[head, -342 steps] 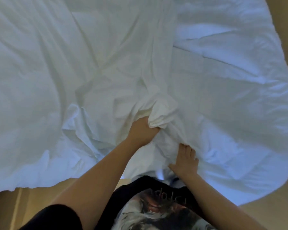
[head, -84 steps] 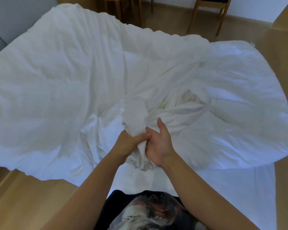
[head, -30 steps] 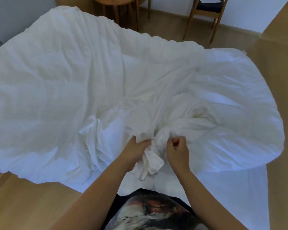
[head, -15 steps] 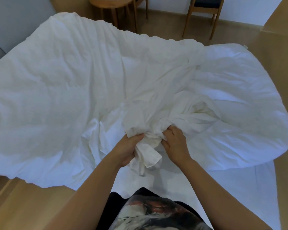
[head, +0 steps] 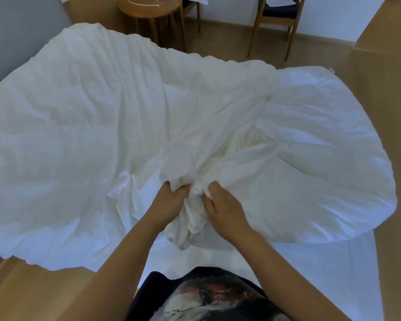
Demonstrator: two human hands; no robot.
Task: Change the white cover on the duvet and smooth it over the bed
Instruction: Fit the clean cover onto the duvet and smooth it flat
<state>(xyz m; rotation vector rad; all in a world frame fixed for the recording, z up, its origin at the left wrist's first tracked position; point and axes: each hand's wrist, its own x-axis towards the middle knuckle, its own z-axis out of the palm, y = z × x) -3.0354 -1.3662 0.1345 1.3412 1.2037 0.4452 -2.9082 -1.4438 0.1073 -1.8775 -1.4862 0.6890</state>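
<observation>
A white duvet [head: 322, 147] lies spread across the bed, its bare filling showing on the right. The creamy white cover [head: 116, 107] lies rumpled over the left and middle. In front of me the cover is gathered into a thick bunch [head: 192, 218]. My left hand [head: 169, 202] grips the bunch from the left. My right hand [head: 225, 207] grips it from the right, fingers curled into the folds. The two hands sit close together, with the loose end of the bunch hanging down between them.
The white bed sheet [head: 333, 274] shows at the near right. Wooden floor lies to the left and right of the bed. A round wooden side table [head: 151, 8] and a wooden chair [head: 276, 17] stand beyond the far edge.
Both hands have gathered more of the cover and shifted their grips along the bunch, now sitting close together. The view has tilted up, showing more of the table and chair.
</observation>
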